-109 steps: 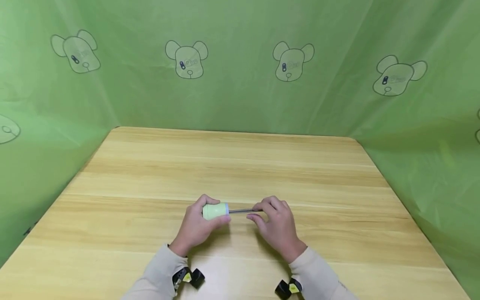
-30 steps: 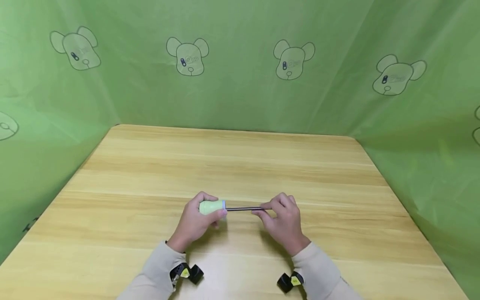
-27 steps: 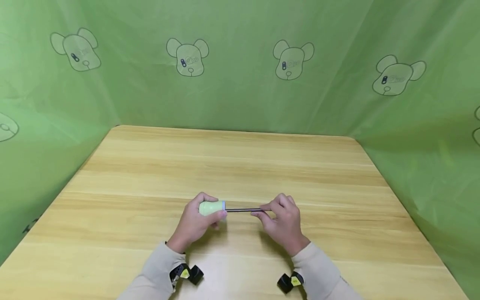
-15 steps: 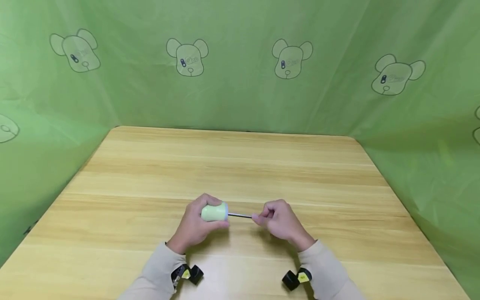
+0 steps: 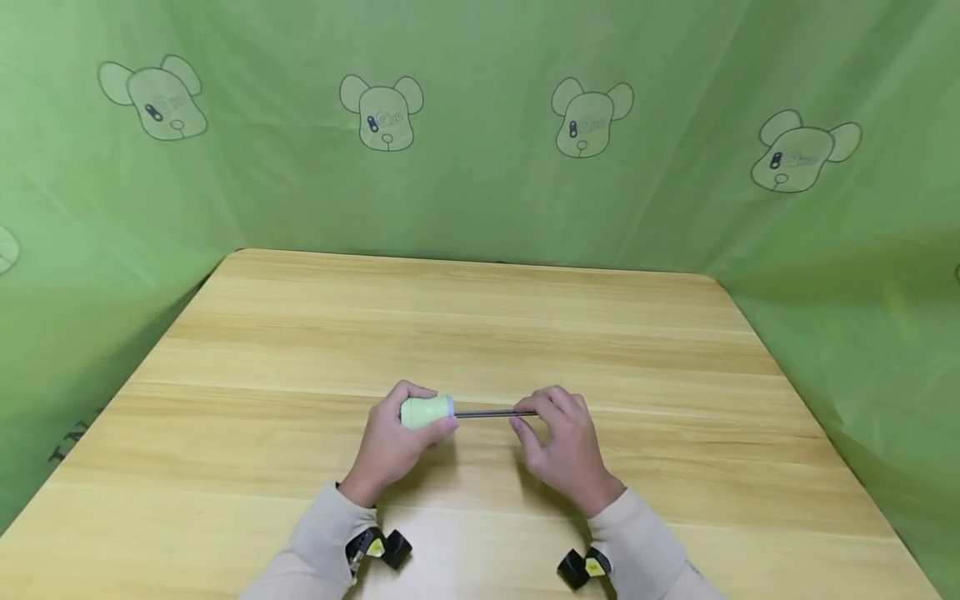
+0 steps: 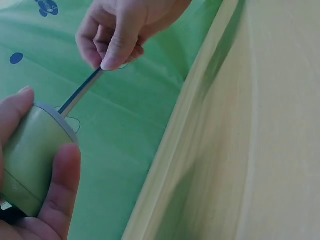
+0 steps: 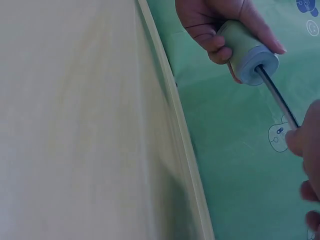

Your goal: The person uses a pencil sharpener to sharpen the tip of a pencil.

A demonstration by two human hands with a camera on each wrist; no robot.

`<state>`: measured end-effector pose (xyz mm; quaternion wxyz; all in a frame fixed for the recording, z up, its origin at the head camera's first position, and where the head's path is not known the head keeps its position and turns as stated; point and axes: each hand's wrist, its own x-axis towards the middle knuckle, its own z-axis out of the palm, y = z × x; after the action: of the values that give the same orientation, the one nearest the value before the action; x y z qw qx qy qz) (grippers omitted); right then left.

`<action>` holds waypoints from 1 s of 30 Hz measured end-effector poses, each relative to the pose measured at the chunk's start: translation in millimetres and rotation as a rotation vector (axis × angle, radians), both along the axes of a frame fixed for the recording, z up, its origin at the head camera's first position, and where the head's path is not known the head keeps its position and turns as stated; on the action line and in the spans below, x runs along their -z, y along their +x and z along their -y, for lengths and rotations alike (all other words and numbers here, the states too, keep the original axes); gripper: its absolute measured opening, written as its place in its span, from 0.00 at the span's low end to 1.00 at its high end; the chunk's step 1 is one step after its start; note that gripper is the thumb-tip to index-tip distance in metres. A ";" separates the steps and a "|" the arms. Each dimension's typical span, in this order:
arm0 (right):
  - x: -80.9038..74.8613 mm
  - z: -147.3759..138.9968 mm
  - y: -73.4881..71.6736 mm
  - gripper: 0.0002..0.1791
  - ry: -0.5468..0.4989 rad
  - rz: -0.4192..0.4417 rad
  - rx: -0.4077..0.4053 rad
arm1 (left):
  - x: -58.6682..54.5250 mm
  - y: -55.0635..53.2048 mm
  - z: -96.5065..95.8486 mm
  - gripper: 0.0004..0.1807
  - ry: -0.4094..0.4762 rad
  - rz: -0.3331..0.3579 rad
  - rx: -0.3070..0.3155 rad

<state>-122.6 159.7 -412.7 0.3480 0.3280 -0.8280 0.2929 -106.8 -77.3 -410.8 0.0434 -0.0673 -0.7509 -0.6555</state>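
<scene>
My left hand (image 5: 389, 446) grips a pale green, barrel-shaped pencil sharpener (image 5: 425, 412) with a blue-grey end, fingers over the far side and thumb at the near side. A slim dark pencil (image 5: 483, 414) runs into the round hole in that end, as the right wrist view shows at the sharpener's end face (image 7: 257, 62). My right hand (image 5: 561, 446) pinches the pencil's outer part between thumb and fingertips, a short way right of the sharpener. The pencil's far end is hidden by the right hand. Both are held above the table, the pencil nearly level.
A light wood-grain table (image 5: 480, 333) stretches beneath both hands. Green cloth (image 5: 480, 200) printed with bear heads hangs behind and along both sides. Black wrist cameras (image 5: 396, 550) are strapped over the sleeves.
Over the last half second my right hand has turned over and lifted slightly, its fingers rolling back onto the pencil, and more of the pencil shows. The left hand has tilted the sharpener slightly.
</scene>
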 end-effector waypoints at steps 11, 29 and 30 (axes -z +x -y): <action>6.9 0.8 -16.4 0.18 -0.134 -0.439 -0.054 | -1.0 0.1 -0.7 0.20 0.057 0.109 0.112; -5.4 -3.9 -0.2 0.09 0.055 0.369 0.127 | 5.1 -0.4 -4.0 0.22 -0.096 -0.088 0.075; -4.2 -2.9 -0.6 0.11 0.052 0.283 0.147 | 4.9 -1.0 -3.8 0.22 -0.079 -0.068 0.058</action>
<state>-123.2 162.6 -408.5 0.2397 0.2308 -0.8979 0.2881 -107.8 -73.5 -415.7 0.0472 -0.1128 -0.7719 -0.6238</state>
